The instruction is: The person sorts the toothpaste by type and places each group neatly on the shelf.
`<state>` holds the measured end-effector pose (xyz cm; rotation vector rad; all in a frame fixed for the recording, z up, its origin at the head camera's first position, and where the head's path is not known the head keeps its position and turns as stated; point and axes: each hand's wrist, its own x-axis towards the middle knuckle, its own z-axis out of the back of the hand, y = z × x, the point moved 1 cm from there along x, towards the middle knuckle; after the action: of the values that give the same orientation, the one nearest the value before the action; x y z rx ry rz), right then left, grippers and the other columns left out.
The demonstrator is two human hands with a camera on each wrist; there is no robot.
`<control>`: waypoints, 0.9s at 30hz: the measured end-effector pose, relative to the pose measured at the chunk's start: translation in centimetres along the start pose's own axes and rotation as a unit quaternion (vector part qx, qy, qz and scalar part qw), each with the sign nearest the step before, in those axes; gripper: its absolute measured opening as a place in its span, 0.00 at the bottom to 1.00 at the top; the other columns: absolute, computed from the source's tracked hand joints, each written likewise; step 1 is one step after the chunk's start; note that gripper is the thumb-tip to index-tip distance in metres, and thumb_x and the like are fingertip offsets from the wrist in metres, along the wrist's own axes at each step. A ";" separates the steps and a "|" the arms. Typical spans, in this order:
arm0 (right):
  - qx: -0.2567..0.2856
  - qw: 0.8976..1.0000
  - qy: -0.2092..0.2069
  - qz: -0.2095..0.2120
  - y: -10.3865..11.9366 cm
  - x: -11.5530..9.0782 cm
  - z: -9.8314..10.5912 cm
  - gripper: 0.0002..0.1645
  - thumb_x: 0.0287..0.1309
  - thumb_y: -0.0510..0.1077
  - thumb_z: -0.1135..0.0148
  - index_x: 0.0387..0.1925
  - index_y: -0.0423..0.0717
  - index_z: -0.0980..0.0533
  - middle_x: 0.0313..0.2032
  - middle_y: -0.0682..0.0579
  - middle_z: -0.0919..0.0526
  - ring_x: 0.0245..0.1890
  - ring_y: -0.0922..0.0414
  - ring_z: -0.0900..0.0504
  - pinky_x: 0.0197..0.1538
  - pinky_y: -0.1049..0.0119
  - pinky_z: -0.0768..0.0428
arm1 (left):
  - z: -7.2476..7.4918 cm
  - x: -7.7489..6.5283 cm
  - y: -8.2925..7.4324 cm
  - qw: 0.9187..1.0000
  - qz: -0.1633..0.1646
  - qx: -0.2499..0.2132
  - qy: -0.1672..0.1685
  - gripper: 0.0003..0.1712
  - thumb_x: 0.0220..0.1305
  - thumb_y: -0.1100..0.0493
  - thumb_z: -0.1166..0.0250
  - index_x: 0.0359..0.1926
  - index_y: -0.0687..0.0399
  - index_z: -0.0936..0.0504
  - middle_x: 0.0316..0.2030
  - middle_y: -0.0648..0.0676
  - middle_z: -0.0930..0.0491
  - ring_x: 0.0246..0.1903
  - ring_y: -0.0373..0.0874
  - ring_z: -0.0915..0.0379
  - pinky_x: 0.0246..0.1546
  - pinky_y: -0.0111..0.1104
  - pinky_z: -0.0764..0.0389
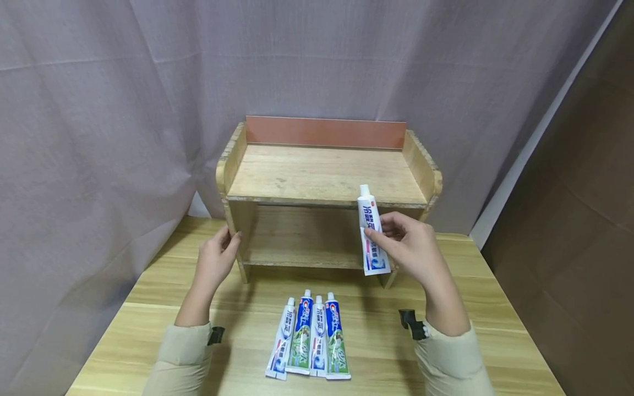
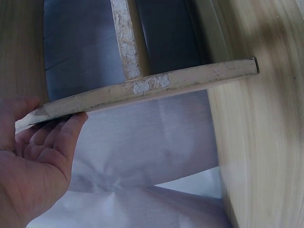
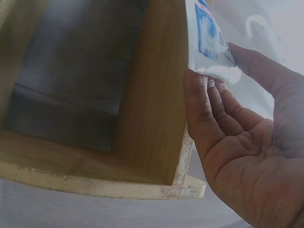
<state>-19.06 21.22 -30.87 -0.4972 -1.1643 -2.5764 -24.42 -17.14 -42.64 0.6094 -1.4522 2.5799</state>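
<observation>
In my right hand (image 1: pixel 413 247) a white toothpaste tube (image 1: pixel 369 212) is pinched between thumb and fingers, cap end up. It stands in front of the right part of a small wooden shelf (image 1: pixel 317 170), overlapping the upper board's front edge in the head view. The right wrist view shows the lower end of this toothpaste tube (image 3: pixel 209 42) beside my thumb. My left hand (image 1: pixel 216 256) grips the front edge of the shelf's left side panel. In the left wrist view, thumb and fingers lie on either side of that panel (image 2: pixel 175 78).
Side by side on the wooden table (image 1: pixel 495 330), in front of the shelf, lie several toothpaste tubes: white ones (image 1: pixel 282 341) alternate with blue-and-green ones (image 1: pixel 301 335), caps toward the shelf. A grey curtain (image 1: pixel 317 60) hangs behind, and a brown panel (image 1: pixel 569 192) stands on the right.
</observation>
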 end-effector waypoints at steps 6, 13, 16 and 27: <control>-0.002 1.000 -0.003 -0.002 0.3 0.6 0.2 0.14 0.59 0.49 0.27 0.40 0.43 0.17 0.31 0.49 0.13 0.29 0.55 0.16 0.29 0.69 0.14 | 0.0 -0.1 0.1 1.000 -0.003 -0.001 -0.003 0.22 0.74 0.54 0.41 0.62 0.62 0.21 0.53 0.67 0.18 0.52 0.59 0.19 0.52 0.48 0.16; -0.005 1.000 0.000 -0.003 0.6 1.1 0.2 0.15 0.59 0.49 0.27 0.42 0.43 0.17 0.32 0.50 0.13 0.30 0.55 0.16 0.30 0.69 0.15 | -0.1 0.0 0.0 1.000 -0.003 -0.001 -0.006 0.21 0.74 0.55 0.40 0.61 0.61 0.21 0.52 0.67 0.18 0.52 0.59 0.19 0.52 0.47 0.16; -0.006 1.000 0.001 0.001 0.7 1.4 0.3 0.16 0.60 0.50 0.27 0.42 0.42 0.17 0.32 0.49 0.13 0.30 0.55 0.16 0.31 0.69 0.15 | -0.1 0.0 0.1 1.000 -0.001 -0.003 -0.006 0.20 0.74 0.55 0.40 0.60 0.61 0.20 0.52 0.67 0.18 0.52 0.59 0.19 0.52 0.47 0.16; -0.015 1.000 -0.002 0.024 0.9 2.4 0.8 0.17 0.60 0.49 0.28 0.43 0.41 0.17 0.34 0.48 0.12 0.31 0.55 0.15 0.32 0.71 0.15 | -0.1 0.0 0.1 1.000 -0.009 -0.013 -0.003 0.21 0.74 0.55 0.40 0.61 0.62 0.21 0.53 0.67 0.19 0.53 0.59 0.19 0.52 0.46 0.16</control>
<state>-20.73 20.94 -28.76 -0.5304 -1.1022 -2.5573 -24.51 -17.15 -42.73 0.6247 -1.4734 2.5424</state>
